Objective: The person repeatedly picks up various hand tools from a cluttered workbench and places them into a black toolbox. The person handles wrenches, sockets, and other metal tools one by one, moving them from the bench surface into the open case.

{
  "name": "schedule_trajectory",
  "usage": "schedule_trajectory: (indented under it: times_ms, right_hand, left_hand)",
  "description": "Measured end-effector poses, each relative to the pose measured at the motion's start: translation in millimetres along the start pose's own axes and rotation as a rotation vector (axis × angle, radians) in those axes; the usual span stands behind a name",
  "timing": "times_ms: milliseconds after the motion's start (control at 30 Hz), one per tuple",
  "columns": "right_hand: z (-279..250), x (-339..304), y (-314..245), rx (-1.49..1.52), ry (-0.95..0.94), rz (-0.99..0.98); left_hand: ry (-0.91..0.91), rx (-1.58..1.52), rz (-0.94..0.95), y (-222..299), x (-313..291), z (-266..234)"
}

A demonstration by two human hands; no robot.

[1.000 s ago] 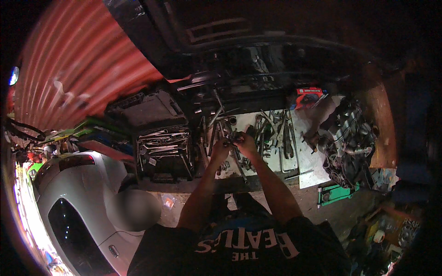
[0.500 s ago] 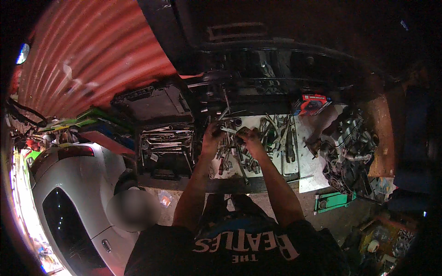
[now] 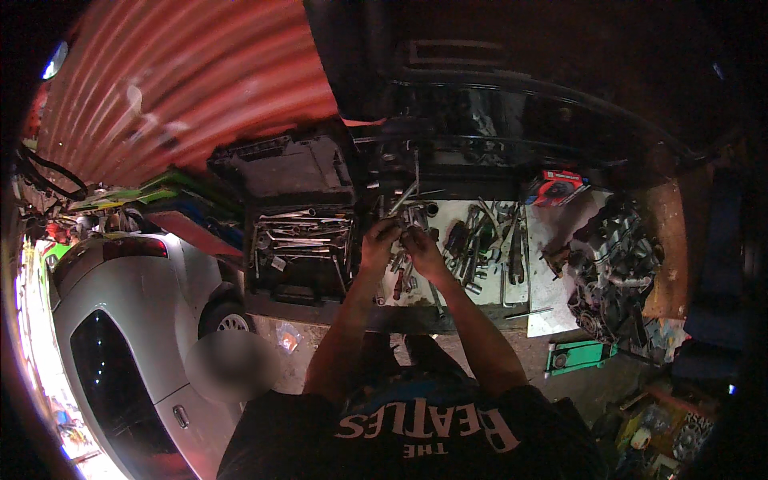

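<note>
1. One sheet of red corrugated metal (image 3: 208, 88), ridged and scuffed, fills the upper left background; below it stands one smooth silver-grey car (image 3: 120, 280).
2. A flat white work surface (image 3: 552, 322), smudged in places, runs across the middle. At its right sits one dark, lumpy metal engine (image 3: 612, 268), and behind it one red-and-black carton (image 3: 558, 189).
3. On the left is one open black plastic toolbox (image 3: 300, 294), with slim, shiny metal spanners (image 3: 300, 234) lying roughly parallel inside, too overlapped to count.
4. Many loose steel hand tools (image 3: 480, 248), long-shanked and mostly dull grey, lie on the white surface under and beside the hands; one shows a reddish handle.
5. The person's two bare hands are close together above these tools. The left hand (image 3: 380, 244) has curled fingers, and the right hand (image 3: 426, 254) is bent inward beside it; what either grips, and how tightly, cannot be told.
6. One green metal jack (image 3: 582, 357) rests on the rough grey floor (image 3: 512, 344).
</note>
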State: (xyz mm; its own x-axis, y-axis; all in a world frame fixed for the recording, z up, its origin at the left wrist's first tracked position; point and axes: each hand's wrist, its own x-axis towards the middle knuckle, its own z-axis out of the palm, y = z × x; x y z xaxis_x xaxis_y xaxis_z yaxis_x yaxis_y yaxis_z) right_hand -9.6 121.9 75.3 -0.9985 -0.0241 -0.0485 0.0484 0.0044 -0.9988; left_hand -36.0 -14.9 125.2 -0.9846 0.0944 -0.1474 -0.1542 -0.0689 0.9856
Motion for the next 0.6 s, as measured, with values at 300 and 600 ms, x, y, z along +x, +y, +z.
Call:
schedule_trajectory:
  times_ms: [300,600]
  right_hand:
    - [37,-1,-26,-0.090,0.049,0.190]
    - [88,12,-56,-0.407,0.238,-0.005]
  left_hand:
    - [0.136,-0.158,-0.061,-9,2,-21]
    - [0.094,0.127,0.017,19,4,-82]
